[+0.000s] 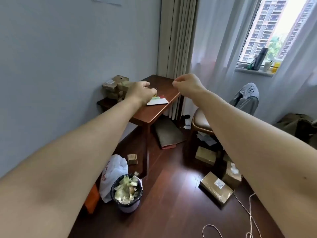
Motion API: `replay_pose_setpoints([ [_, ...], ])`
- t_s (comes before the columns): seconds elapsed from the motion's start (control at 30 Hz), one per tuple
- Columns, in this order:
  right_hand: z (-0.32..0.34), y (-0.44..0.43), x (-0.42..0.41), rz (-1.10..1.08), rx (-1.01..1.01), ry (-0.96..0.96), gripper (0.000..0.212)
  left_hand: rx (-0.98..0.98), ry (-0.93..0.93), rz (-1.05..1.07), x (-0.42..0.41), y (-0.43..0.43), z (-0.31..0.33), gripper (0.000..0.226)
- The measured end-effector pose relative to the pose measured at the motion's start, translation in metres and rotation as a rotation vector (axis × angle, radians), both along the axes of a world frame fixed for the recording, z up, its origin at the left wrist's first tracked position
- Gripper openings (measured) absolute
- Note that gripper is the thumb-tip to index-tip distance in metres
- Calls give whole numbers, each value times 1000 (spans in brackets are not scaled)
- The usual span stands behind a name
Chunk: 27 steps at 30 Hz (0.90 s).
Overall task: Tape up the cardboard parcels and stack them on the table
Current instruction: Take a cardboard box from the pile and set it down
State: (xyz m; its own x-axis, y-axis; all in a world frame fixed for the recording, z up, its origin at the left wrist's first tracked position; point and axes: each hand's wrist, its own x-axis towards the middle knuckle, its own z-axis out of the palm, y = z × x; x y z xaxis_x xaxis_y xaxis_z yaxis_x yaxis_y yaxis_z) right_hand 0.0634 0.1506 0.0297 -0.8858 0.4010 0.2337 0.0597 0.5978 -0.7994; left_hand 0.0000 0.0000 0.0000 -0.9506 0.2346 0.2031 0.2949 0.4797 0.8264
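Both my arms reach out over the dark wooden table. My left hand is curled round a small yellowish item, apparently a tape roll, which it mostly hides. My right hand hovers above the table's right edge with thumb and fingertips pinched together, seemingly on the end of a clear tape strip that is too thin to make out. Several taped cardboard parcels are stacked against the wall at the table's back left. More parcels lie on the floor: a labelled one, one behind it, another under the chair.
A white card lies on the table under my left hand. On the floor are a full waste bin, a plastic bag, a small parcel and loose string. A chair draped with clothing stands to the right.
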Motion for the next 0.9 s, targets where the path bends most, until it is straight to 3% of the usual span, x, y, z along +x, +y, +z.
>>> replay_pose_setpoints([
  [0.2, -30, 25, -53, 57, 87, -78, 23, -253, 5, 39, -38, 22, -31, 52],
  [0.9, -103, 260, -274, 246, 110, -294, 21, -333, -258, 206, -231, 241, -108, 45],
])
